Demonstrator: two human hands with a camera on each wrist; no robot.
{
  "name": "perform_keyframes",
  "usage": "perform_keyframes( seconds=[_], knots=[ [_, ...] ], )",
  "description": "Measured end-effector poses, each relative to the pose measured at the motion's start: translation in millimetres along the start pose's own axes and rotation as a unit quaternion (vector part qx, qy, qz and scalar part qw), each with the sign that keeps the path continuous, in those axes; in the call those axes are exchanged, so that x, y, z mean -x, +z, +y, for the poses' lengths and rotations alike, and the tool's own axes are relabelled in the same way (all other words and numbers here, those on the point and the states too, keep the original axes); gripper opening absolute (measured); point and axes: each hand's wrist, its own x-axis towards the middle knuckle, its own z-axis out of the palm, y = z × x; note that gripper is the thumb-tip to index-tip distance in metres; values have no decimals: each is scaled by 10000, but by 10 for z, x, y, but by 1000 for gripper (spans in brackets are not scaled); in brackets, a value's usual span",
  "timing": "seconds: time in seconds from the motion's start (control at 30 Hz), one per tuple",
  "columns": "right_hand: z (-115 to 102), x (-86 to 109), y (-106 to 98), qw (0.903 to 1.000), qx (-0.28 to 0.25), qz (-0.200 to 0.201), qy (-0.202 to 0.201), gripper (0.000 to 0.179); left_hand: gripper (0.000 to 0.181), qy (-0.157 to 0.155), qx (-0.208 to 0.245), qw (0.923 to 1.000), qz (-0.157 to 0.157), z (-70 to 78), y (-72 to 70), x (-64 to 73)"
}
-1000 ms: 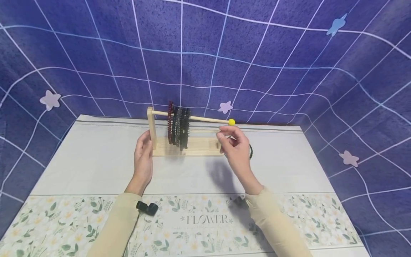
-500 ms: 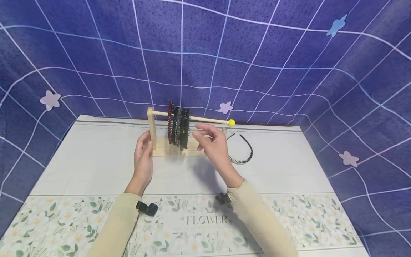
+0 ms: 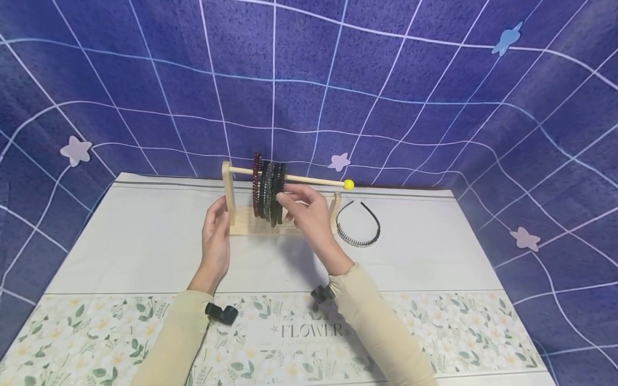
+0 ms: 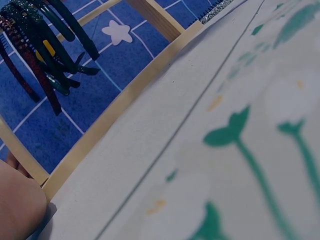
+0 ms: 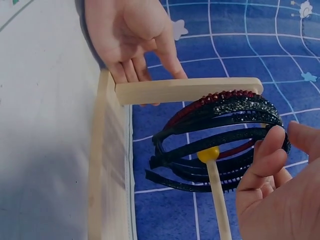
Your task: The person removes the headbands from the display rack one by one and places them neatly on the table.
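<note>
A wooden stand point(image 3: 230, 195) has a top rod point(image 3: 316, 180) with a yellow ball at its end. Several dark and red toothed headbands point(image 3: 262, 187) hang side by side on this rod. My left hand point(image 3: 216, 230) holds the left upright of the stand near its foot, thumb in front and fingers behind. With thumb and fingertips, my right hand point(image 3: 308, 212) pinches the edge of the rightmost black headband point(image 5: 225, 134); its lower fingers are curled. In the left wrist view, only part of my left hand point(image 4: 20, 202) shows, against the stand's corner.
A loose black headband point(image 3: 359, 244) with a glittery front lies on the white cloth right of the stand, close to its short right upright point(image 3: 335, 206). A blue gridded curtain point(image 3: 309, 107) hangs behind. Floral print with lettering point(image 3: 311, 329) covers the near part of the cloth.
My right hand has moved left from the stand's right end to the hanging headbands, uncovering the loose headband on the cloth. My left hand and the stand have stayed put.
</note>
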Motion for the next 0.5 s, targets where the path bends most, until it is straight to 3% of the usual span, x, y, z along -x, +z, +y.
perform_keyframes(
  seconds=[0.5],
  knots=[
    [30, -36, -2, 9997, 113, -3, -239, 20, 42, 52, 115, 9999, 53, -25, -3, -8]
  ],
)
